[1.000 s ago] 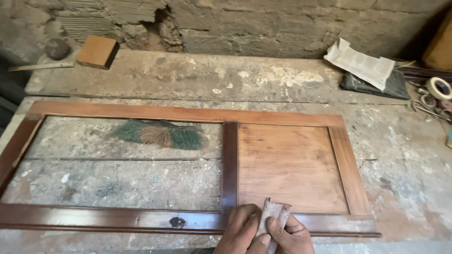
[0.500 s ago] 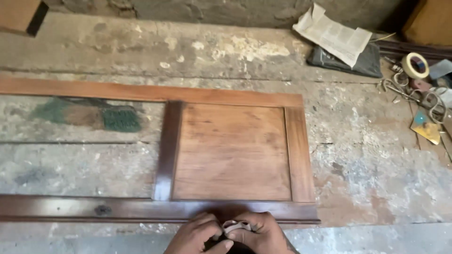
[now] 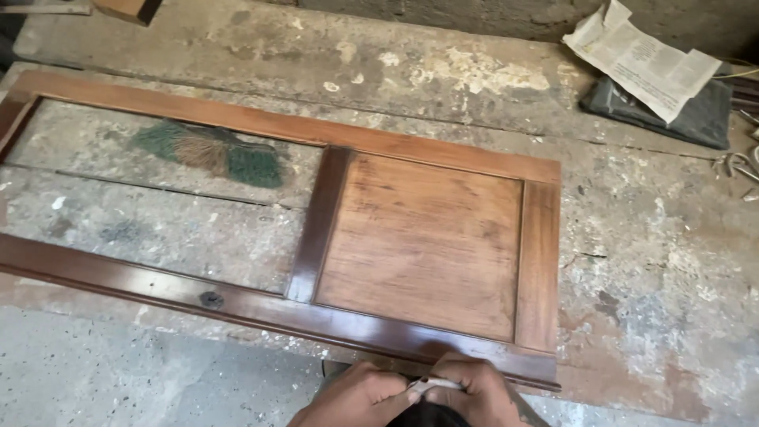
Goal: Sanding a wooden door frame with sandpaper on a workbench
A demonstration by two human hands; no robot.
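A brown wooden door frame (image 3: 316, 229) lies flat on a stained workbench (image 3: 632, 277). Its right part holds a solid wood panel (image 3: 423, 241); its left part is an empty opening that shows the bench. A keyhole (image 3: 210, 299) sits in the near rail. At the bottom edge, just below the frame's near rail, my left hand (image 3: 356, 398) and my right hand (image 3: 478, 391) are pressed together around a small folded light-coloured piece, probably sandpaper (image 3: 431, 384). Most of that piece is hidden by my fingers.
A folded newspaper (image 3: 640, 59) rests on a dark pad (image 3: 696, 119) at the back right. Metal bits (image 3: 735, 166) lie at the right edge. A wood block (image 3: 126, 8) sits at the back left. Green and brown paint smears (image 3: 209, 152) mark the bench inside the opening.
The view has shifted back to the left and tilted. The light piece stood up between my fingers a second ago; now my hands close over it and it barely shows.
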